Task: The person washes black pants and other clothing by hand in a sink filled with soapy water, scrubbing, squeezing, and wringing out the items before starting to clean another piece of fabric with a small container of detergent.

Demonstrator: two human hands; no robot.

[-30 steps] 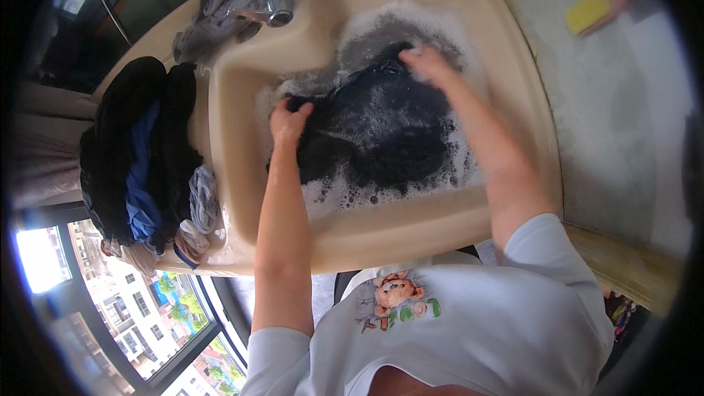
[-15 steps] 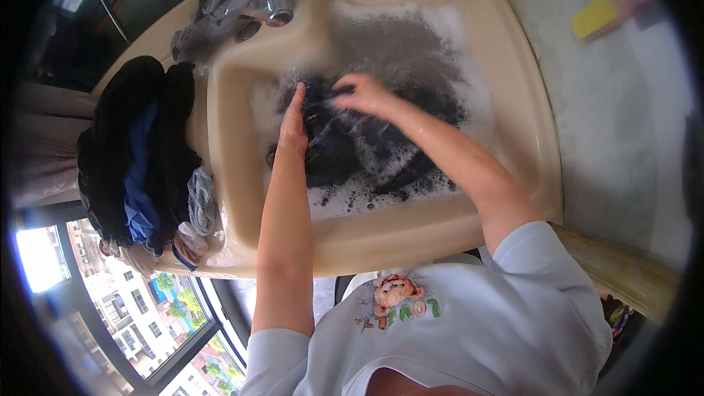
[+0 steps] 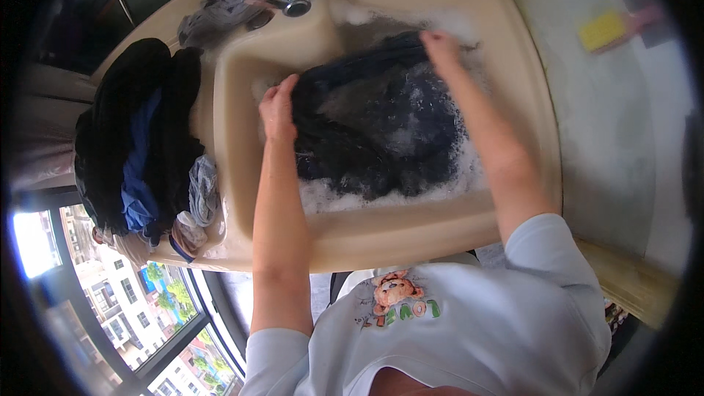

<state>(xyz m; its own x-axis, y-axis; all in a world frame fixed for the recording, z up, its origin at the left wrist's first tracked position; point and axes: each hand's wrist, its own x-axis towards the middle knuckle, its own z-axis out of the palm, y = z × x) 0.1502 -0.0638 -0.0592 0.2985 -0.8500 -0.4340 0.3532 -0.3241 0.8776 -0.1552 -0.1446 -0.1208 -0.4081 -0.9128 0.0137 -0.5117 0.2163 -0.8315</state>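
The left hand [image 3: 278, 111] has its grip nearly closed, fingers and thumb pinching the near-left end of the upper edge of a dark garment [image 3: 378, 128], while the right hand [image 3: 442, 53] curls its grip closed around that edge's other end, farther up. Between the two grips the edge stretches fairly straight, and the rest of the cloth spreads through sudsy water [image 3: 323, 198] inside the beige washbasin [image 3: 389, 238].

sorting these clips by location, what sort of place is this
Probably a home washing area, perhaps a balcony: a beige sink holds dark cloth in soapy water, clothes are heaped beside it, and a window looks out on buildings.
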